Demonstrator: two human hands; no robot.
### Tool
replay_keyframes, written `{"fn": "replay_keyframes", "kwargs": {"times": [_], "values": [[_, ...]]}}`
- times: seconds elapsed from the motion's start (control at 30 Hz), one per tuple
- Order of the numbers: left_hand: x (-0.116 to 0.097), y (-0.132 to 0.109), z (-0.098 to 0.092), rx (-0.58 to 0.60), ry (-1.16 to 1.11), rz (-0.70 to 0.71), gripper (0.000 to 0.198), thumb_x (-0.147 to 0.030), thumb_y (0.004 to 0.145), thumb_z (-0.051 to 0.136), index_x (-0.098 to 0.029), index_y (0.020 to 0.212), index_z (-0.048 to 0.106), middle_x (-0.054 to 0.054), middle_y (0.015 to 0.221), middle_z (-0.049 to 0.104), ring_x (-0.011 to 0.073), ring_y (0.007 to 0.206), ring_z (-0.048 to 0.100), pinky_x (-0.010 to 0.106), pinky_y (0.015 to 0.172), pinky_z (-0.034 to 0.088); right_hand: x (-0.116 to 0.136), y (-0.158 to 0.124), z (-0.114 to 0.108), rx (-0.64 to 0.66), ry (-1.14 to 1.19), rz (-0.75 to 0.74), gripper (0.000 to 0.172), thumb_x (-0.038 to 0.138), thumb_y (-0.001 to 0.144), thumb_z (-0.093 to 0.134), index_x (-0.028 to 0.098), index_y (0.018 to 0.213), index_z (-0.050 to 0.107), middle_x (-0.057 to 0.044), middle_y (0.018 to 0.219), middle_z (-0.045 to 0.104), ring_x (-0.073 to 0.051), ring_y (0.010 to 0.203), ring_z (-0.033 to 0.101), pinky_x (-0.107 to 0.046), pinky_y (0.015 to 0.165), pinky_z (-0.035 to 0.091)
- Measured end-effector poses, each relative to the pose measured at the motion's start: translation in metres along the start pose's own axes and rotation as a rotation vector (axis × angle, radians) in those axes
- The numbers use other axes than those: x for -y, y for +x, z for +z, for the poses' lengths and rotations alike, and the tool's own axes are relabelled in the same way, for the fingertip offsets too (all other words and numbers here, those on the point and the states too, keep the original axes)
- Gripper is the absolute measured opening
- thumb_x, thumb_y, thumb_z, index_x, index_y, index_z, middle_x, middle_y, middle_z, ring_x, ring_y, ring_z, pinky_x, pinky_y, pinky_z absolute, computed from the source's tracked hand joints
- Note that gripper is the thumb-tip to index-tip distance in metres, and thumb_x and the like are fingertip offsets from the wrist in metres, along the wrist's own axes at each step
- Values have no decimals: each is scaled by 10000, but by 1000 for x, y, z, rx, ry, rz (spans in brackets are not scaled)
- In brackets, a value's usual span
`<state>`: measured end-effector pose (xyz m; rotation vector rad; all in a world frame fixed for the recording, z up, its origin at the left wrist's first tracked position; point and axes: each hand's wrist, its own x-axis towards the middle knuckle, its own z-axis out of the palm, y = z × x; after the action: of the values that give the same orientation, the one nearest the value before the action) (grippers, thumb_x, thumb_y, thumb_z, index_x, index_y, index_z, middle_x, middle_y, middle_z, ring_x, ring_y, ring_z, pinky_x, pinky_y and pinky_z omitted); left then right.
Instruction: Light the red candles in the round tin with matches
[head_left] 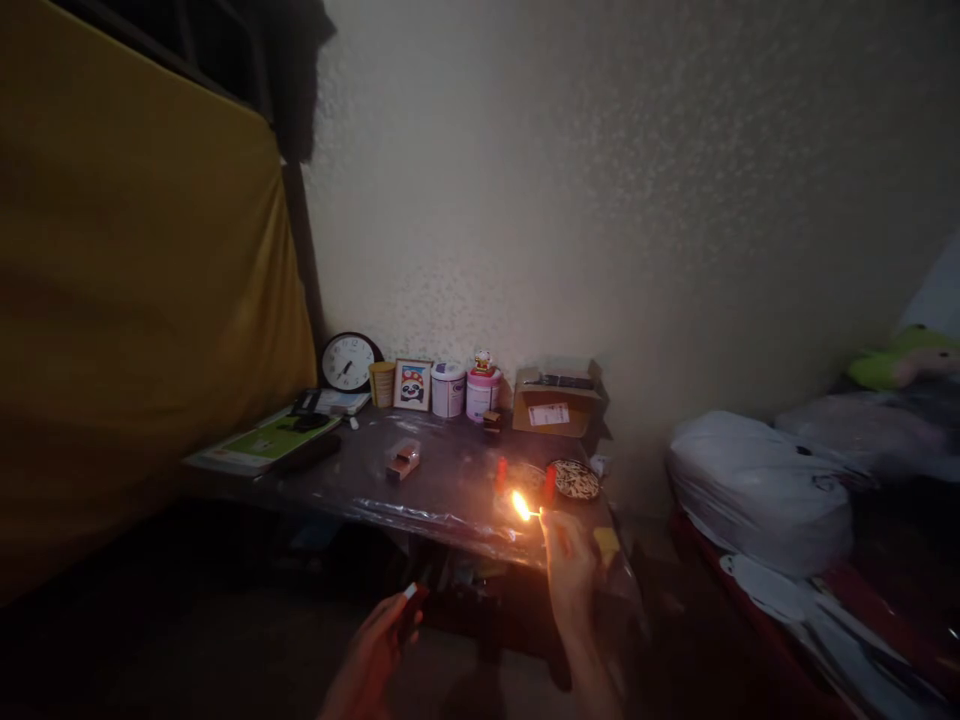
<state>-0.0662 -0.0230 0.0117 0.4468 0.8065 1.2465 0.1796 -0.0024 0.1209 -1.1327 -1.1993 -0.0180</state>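
My right hand (568,555) is closed on a burning match (535,514), whose bright flame (520,505) points up and left over the table's front part. Just behind the flame stand two red candles (502,472), one on either side of it; I see no flame on their tops. Lower down, in front of the table edge, my left hand (379,635) grips a small dark matchbox (412,608) with a pale end. A round dark-patterned plate (574,480) lies beside the right candle.
On the plastic-covered table (450,470) are a small box (403,459), books (262,440), a clock (349,361), a yellow cup (382,384), a framed panda picture (412,385), two tubs (448,390) and a cardboard box (555,405). White bags (757,490) are at right; a yellow curtain (150,250) hangs left.
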Motion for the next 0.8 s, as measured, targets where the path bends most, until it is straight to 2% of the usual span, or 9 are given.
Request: {"fn": "replay_keyframes", "kwargs": {"times": [0.1,0.23,0.3,0.5,0.63,0.8], "values": [[4,4,-13,33,-79,-25,238,-268,635,698,-224,869,706,43,969,725,208,866,648,308,757,497,-3,3,3,-4,26,24,267,398,801,525,174,696,626,-52,708,631,-181,689,578,-308,660,469],[11,7,-27,47,-125,74,299,-276,516,759,-270,812,715,13,1021,714,276,1028,594,377,885,461,-11,7,7,-7,67,25,236,378,795,546,172,715,628,-49,747,626,-176,732,578,-303,701,469],[12,7,-28,52,-116,56,300,-295,514,759,-265,809,715,25,1055,701,300,1092,553,413,944,421,-14,10,10,-8,80,14,222,358,795,551,166,717,630,-49,752,620,-172,732,578,-300,702,470],[2,2,-16,33,-93,-35,283,-298,514,771,-226,784,723,42,973,719,307,1122,528,428,1015,353,-16,19,18,-17,96,-29,202,326,801,547,165,726,643,-44,735,623,-168,718,580,-293,684,473],[-3,-6,-5,35,-73,-2,229,-315,534,761,-224,740,723,34,967,717,311,1165,486,431,1040,320,-16,25,20,-23,107,-51,196,328,797,554,173,721,648,-43,731,639,-171,709,587,-297,670,478],[-4,-13,0,29,-54,20,281,-301,519,766,-205,778,716,82,1037,695,333,1228,413,456,1041,304,-21,28,24,-25,103,-68,185,329,792,560,178,728,647,-43,740,644,-174,711,591,-313,693,475]]}}
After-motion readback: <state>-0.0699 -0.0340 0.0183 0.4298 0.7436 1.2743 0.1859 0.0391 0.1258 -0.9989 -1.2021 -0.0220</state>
